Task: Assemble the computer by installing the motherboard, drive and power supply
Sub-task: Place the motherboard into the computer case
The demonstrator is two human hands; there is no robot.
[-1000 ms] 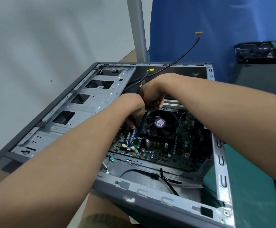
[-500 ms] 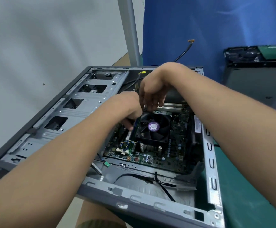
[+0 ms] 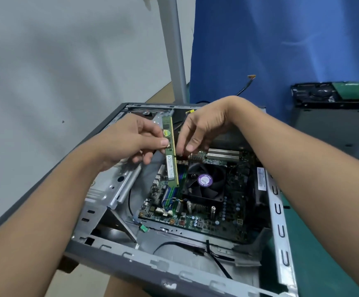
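**Item in hand.** The memory module [image 3: 171,155] is held in the air over the motherboard [image 3: 228,213], clear of it. It stands on its long edge with the label face toward the left hand and the gold contact edge toward the right hand. Its near end hangs above the memory slots [image 3: 172,196], which lie just left of the CPU fan [image 3: 205,183]. It is not seated.

**Left hand** [image 3: 129,142]. The thumb and fingers [image 3: 163,142] pinch the module at mid-length across its flat faces. Judgement: this hold keeps the contact edge free and lets the stick be turned for alignment.

**Right hand** [image 3: 204,127]. The fingers are bent downward and the fingertips [image 3: 190,147] sit at the module's contact edge. Whether they pinch it or only touch it cannot be told. Judgement: this hand is steadying or orienting the stick, probably checking the notch against the slot.

**Motherboard.** It lies flat on the floor of the case [image 3: 174,273], which rests open side up. Mounting screws cannot be confirmed.

**Outstanding parts.** A drive [image 3: 333,93] lies board side up on a grey box [image 3: 333,127], well apart to the right and outside the case. Whether that box is the power supply cannot be told. The drive cage [image 3: 110,189] on the left shows no drive. Judgement: board fitting is in progress, while drive and supply remain to be installed.

**Surroundings.** A loose cable [image 3: 246,86] rises behind the right wrist. The case's right side rests on a green mat [image 3: 324,254], with a blue curtain [image 3: 281,39] behind.
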